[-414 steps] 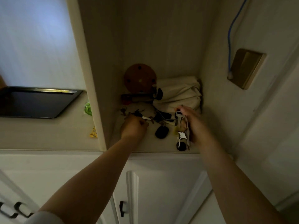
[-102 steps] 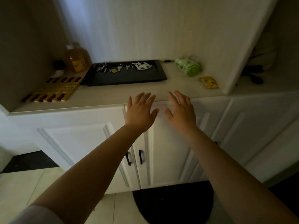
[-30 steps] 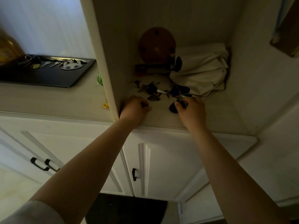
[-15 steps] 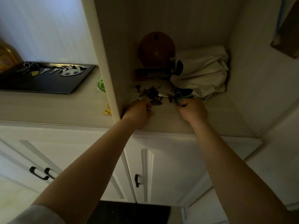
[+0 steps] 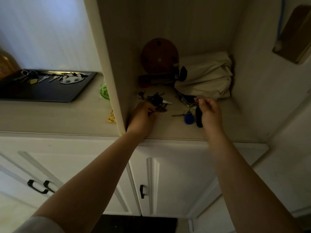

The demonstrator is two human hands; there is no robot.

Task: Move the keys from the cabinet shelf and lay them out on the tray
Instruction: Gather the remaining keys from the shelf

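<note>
Both hands are inside the cabinet shelf (image 5: pixel 176 130). My left hand (image 5: pixel 143 115) is closed on a dark bunch of keys (image 5: pixel 157 102) near the left wall. My right hand (image 5: pixel 209 110) pinches a key ring, and a bunch with a blue fob (image 5: pixel 188 118) and a black fob (image 5: pixel 199 117) hangs from it just above the shelf. A small loose key set (image 5: pixel 141 95) lies further back. The black tray (image 5: pixel 50 91) stands on the counter to the left, with several keys (image 5: pixel 48 79) and a white cartoon key tag (image 5: pixel 71 79) laid on it.
A round brown wooden disc (image 5: pixel 159 55) leans on the shelf's back wall, above a dark bar-shaped object (image 5: pixel 156 78), beside a cream cloth bag (image 5: pixel 207 78). A green item (image 5: pixel 104 91) and a yellow tag (image 5: pixel 111 117) lie on the counter by the cabinet's divider (image 5: pixel 109 64).
My right hand has lifted the bunch with the blue and black fobs off the shelf and drawn it nearer. My left hand has closed on the dark bunch of keys.
</note>
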